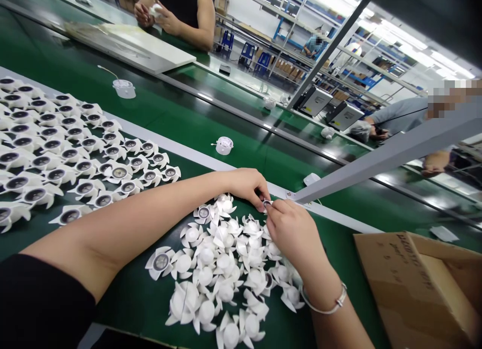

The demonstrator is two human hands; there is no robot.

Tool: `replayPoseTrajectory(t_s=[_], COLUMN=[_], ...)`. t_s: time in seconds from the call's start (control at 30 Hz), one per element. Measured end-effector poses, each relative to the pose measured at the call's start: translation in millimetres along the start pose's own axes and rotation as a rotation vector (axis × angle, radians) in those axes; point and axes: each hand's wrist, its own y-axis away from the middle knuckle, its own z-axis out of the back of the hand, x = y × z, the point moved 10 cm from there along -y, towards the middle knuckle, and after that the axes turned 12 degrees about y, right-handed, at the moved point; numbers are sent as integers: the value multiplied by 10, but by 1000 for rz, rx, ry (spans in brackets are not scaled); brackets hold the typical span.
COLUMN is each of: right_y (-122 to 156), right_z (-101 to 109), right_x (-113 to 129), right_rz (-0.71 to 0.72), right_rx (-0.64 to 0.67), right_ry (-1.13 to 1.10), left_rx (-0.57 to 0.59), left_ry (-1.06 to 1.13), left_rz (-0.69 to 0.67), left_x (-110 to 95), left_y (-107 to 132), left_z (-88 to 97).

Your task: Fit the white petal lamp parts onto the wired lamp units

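My left hand (246, 186) and my right hand (289, 231) meet above a heap of small white fan impellers (222, 268) on the green table. Together their fingertips pinch one small round part (267, 204), too tiny to name surely. Both hands are closed in a pinch. A silver bracelet (327, 304) circles my right wrist. To the left lie several impellers (60, 138) set out in rows, hollow side up.
An open cardboard box (422, 283) stands at the right. A grey metal bar (376, 158) slants over the table. White round housings (224, 145) (124, 88) ride the green conveyor belt. Another person's hands (154, 15) work across it; a further person sits at the far right.
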Motion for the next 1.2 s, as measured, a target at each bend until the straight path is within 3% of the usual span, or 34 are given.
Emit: replayPoseTrajectory(t_s=[0.07, 0.13, 0.2, 0.27, 0.33, 0.47, 0.53, 0.63, 0.73, 0.83, 0.9, 0.97, 1.03, 1.1, 1.2], right_y=[136, 368, 612, 586, 352, -319, -471, -350, 148, 906, 1181, 1189, 1022, 756, 421], right_z=[61, 51, -97, -315, -541, -879, -940, -842, -458, 197, 587, 732, 609, 352, 100], right_x=[-374, -1026, -1685, -2072, -2250, -2003, -1851, -1946, -2229, -2301, -2017, -1687, -1439, -1204, -878], right_rz=[-150, -458, -753, -778, -707, -338, -204, -276, -575, -992, -1015, -910, -799, -684, -510], right_rx=[-28, -34, 80, 202, 227, 138, 105, 63, -42, -334, -568, -677, -674, -600, -484], right_ry=[-148, -178, -83, -15, -16, -96, -130, -117, -29, 95, 131, 13, -322, -692, -887], left_rx=[2, 15, 33, 40, 38, 52, 60, 56, 60, 75, 69, 52, 24, -6, -44], left_ry=[16, 30, 34, 26, 18, 23, 22, 21, 17, 36, 77, 141, 223, 304, 385], left_rz=[6, 9, 15, 13, 2, -11, -14, -15, -6, 6, 26, 58, 91, 113, 103], left_x=[1, 4, 13, 17, 13, 14, 17, 22, 26, 19, 22, 39, 76, 127, 195], left_y=[7, 12, 14, 13, 13, 19, 22, 19, 15, 26, 43, 61, 69, 62, 24], left_z=[7, 4, -2, -1, 7, -1, -9, -9, -10, -15, -2, 20, 50, 80, 123])
